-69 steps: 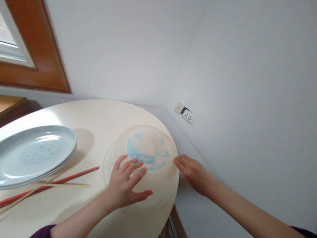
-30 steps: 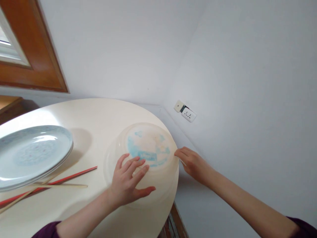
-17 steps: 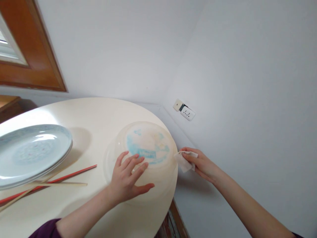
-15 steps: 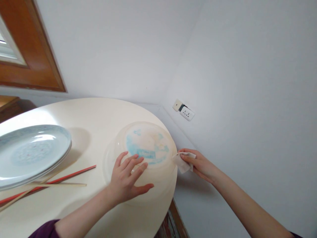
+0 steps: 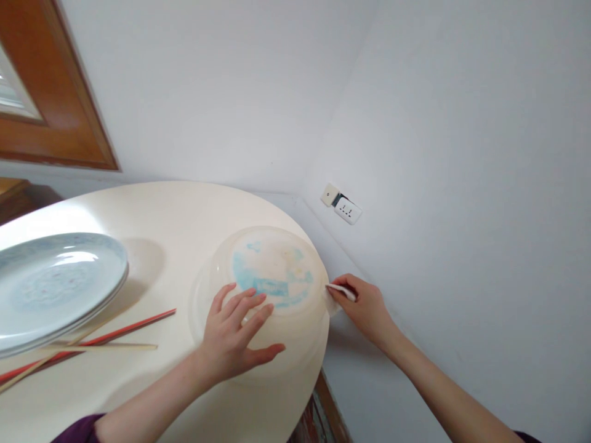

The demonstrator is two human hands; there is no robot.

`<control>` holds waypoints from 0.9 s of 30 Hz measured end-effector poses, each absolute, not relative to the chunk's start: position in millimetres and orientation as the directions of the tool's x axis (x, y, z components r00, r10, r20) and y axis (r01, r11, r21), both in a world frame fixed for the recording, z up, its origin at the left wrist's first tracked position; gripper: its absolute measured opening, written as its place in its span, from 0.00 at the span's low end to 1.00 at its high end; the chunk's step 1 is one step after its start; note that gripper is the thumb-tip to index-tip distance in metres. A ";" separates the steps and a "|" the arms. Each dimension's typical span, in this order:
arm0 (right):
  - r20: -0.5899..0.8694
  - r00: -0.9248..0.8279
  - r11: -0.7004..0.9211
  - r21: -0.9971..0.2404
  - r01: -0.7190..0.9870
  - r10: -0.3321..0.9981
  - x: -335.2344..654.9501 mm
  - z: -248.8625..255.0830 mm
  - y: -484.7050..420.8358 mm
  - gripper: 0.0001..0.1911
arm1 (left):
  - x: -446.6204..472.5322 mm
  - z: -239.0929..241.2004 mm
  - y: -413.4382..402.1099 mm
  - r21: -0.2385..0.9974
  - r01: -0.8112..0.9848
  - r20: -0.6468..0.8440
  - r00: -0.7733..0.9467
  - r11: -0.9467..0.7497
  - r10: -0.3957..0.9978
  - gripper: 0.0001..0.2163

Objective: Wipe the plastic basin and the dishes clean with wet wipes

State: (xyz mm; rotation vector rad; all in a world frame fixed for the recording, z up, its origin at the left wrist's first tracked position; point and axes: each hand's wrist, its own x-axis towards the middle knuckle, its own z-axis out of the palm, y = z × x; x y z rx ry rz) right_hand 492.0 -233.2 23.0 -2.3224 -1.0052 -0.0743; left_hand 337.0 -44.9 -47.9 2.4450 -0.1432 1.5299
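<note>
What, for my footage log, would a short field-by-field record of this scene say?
Left hand: open, fingers spread over the upturned bowl
Right hand: pinching a white wipe at the bowl's right side
Bowl: translucent, blue print on its base
Plates: oval, stacked, left of the bowl
Chopsticks: red and pale, crossing, beside the plates
Table: pale, curved edge
Wall socket: beyond the table

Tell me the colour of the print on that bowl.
The print on the upturned bowl is light blue with yellowish patches; best seen in the head view.

Soft daylight from the window [image 5: 10,91], white glare on the plate [image 5: 60,289] and table [image 5: 194,215], gentle shadows to their right, slight blur
</note>
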 end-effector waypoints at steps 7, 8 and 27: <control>0.364 0.417 -0.302 -0.331 0.894 0.833 498.3 28.3 -220.3 0.04 | 335.8 -47.3 -44.6 0.183 -0.233 0.888 0.457 -0.955 0.058 0.19; 0.358 0.417 -0.316 -0.308 0.897 0.835 503.7 29.2 -217.0 0.05 | 335.8 -47.4 -44.7 0.186 -0.234 0.886 0.459 -0.954 0.061 0.19; 0.472 0.578 -0.408 -0.419 0.811 0.666 526.9 7.6 -211.8 0.03 | 337.5 -48.6 -45.5 0.170 -0.235 0.895 0.444 -0.957 0.050 0.19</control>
